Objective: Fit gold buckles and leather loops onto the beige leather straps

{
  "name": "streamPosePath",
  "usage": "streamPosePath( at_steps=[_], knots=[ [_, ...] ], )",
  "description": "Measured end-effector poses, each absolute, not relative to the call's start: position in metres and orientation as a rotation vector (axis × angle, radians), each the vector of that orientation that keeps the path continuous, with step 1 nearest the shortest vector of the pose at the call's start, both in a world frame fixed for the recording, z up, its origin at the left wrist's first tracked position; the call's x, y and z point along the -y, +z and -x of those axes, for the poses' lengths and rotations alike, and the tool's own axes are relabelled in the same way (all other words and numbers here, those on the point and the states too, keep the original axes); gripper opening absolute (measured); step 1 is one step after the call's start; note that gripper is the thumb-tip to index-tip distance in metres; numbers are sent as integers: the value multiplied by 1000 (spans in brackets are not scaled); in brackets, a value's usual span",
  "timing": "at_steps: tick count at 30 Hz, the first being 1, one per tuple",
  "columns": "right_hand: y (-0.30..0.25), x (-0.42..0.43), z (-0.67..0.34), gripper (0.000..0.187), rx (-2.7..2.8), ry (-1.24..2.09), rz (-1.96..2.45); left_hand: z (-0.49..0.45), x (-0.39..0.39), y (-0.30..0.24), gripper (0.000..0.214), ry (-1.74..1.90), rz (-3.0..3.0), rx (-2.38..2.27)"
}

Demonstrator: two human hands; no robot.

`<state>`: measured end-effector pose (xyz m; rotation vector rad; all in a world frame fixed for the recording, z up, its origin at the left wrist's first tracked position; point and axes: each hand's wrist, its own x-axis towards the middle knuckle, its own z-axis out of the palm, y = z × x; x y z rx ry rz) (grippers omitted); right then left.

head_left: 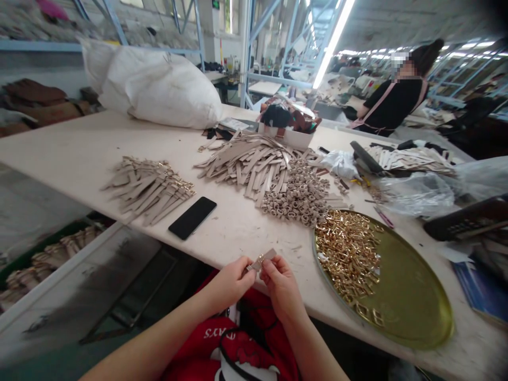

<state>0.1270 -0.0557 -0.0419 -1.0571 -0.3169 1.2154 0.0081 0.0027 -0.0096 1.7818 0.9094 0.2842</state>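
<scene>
Close to the table's front edge, my left hand (237, 276) and my right hand (280, 279) meet around one beige strap (270, 254) with a small gold buckle (260, 259). Fingers of both hands are closed on it, and part of the strap is hidden by them. To the right lies a round gold tray (413, 296) with a heap of gold buckles (345, 248). Ahead are a pile of small beige loops (297, 196) and a larger pile of loose beige straps (246, 159). Straps with buckles on them (154, 185) lie at the left.
A black phone (192, 217) lies on the table (71, 143). Behind stand a big white sack (154, 87) and a box of scraps (288, 135). Clear plastic bags (420, 193) are at the right. A person in a black top (392, 103) is farther back. A bin of straps (51, 259) stands lower left.
</scene>
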Motion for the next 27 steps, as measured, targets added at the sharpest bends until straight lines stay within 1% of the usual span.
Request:
streamPosePath(
  at_steps=[5,10,17,22,27],
  knots=[
    [-34,65,-119,15,398,1272,1035,-2,3,-6,20,358,-1706,-860],
    [-33,76,-111,14,556,1190,1159,0,9,-12,21,391,-1574,-849],
    [-36,79,-110,18,463,1223,1148,-1,14,-9,25,312,-1323,-836],
    [-34,81,-111,18,446,1292,1081,-2,16,-7,25,314,-1309,-850],
    [-25,83,-115,19,416,1404,990,-2,11,-14,31,310,-1359,-852]
  ],
)
